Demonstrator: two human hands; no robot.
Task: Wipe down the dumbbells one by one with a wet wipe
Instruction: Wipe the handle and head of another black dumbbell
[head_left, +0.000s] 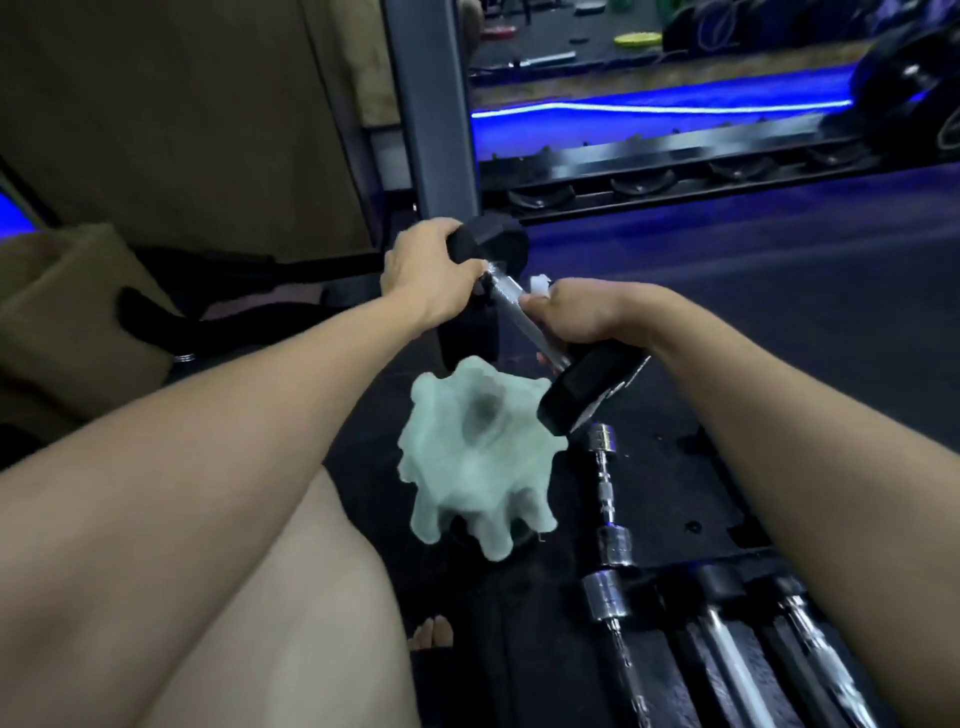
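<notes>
Your left hand (426, 270) grips the far black head of the dumbbell (511, 299) and keeps it tilted in the air. Your right hand (582, 317) is curled round the metal handle, and the wet wipe (539, 285) shows only above its thumb. The near head hangs just under this hand, above a pale green bag (475, 457) on the floor. If the wet handle slips, I think this heavy end can drop on it.

dark gym floor (779, 312) with pale green bag (478, 462), chrome dumbbell (608, 499), black dumbbells (727, 649) side by side
</notes>
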